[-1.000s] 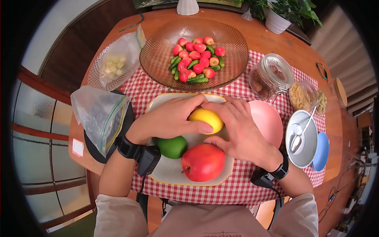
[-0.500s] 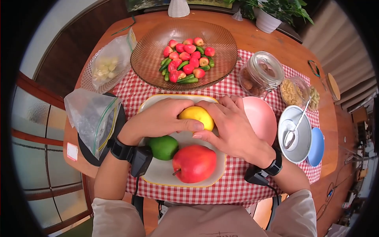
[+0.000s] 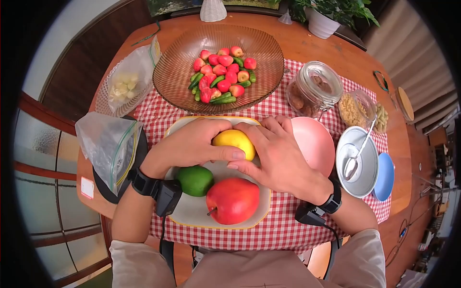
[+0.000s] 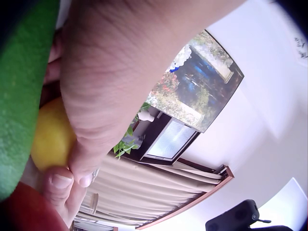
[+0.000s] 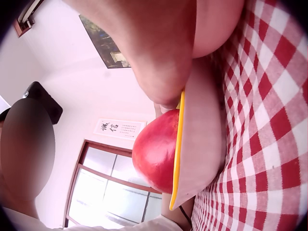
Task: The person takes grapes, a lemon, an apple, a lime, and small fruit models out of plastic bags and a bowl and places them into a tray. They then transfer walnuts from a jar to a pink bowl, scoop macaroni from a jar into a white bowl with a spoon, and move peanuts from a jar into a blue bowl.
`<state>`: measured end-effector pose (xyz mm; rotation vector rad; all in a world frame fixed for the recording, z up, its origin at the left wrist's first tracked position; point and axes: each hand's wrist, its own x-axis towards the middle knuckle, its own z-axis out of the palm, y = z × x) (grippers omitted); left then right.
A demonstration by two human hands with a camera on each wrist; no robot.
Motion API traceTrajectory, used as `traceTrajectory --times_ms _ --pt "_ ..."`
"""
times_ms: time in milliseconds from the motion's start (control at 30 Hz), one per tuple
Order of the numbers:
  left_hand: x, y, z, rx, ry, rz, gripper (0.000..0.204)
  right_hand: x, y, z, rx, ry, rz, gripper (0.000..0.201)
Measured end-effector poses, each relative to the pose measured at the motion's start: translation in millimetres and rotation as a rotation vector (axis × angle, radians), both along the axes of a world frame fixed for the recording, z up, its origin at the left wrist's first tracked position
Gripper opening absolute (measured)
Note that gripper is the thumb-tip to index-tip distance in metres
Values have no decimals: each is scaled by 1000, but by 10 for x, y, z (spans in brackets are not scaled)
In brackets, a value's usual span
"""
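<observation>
The lemon [image 3: 234, 144] hadn't really gone anywhere in the last second, still within the white dish [image 3: 190, 211] just past the green fruit [image 3: 194, 181] and the big red one [image 3: 234, 201]; only the right hand's [image 3: 284, 156] thumb had tucked closer to the left hand's [image 3: 191, 144]. Fingers on both were curled round the lemon, pinching it between them, so that looked like snugging up the hold, tbh.

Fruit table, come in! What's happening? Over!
Left hand, right hand around yellow fruit. Green fruit, red fruit close by in dish. Nothing seen blocking.
</observation>
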<state>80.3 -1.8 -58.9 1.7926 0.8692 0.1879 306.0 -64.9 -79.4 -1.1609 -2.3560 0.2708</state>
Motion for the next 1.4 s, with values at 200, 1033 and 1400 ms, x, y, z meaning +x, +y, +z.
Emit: traceTrajectory --times_ms 200,1033,1400 --pt "28 27 39 23 -2 -16 50 1 16 1 -11 7 -7 67" --pt "4 93 -136 230 -75 -42 63 -49 26 33 25 18 12 54" --pt "-35 108 -222 229 -114 -32 60 -63 42 43 30 9 -5 55"
